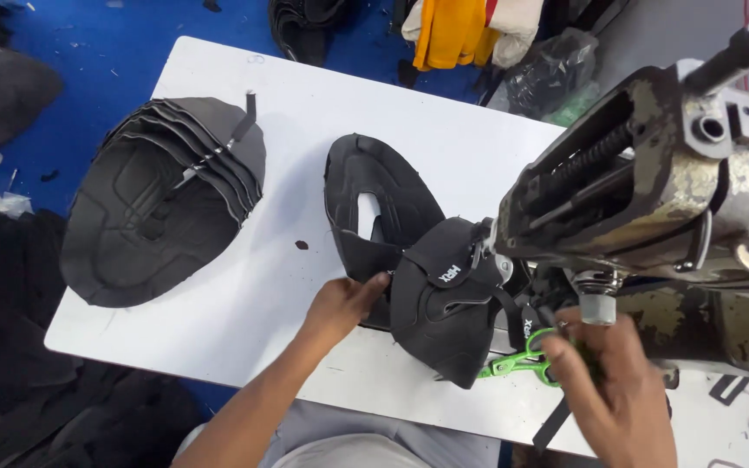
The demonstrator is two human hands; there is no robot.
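Left hand is pinching the edge of a black shoe upper, fingers closed on its rim, w/ the piece lying on the white bench right under the head of the sewing machine. Right hand is hovering near the machine's foot, fingers half curled; can't tell if it's gripping anything, though green snips are lying just beside it. The upper looks light, soft and floppy, prob. padded fabric, so it'll sag unless it's being held at the stitched edge or collar, both sides at once. Not fragile, not slippery. Another flat black upper is lying just behind it, touching. A stack of same-shaped black pieces is sitting well apart at the bench's far left. The machine head is crowding the right side, blocking reach there. Black straps are dangling off the near bench edge.
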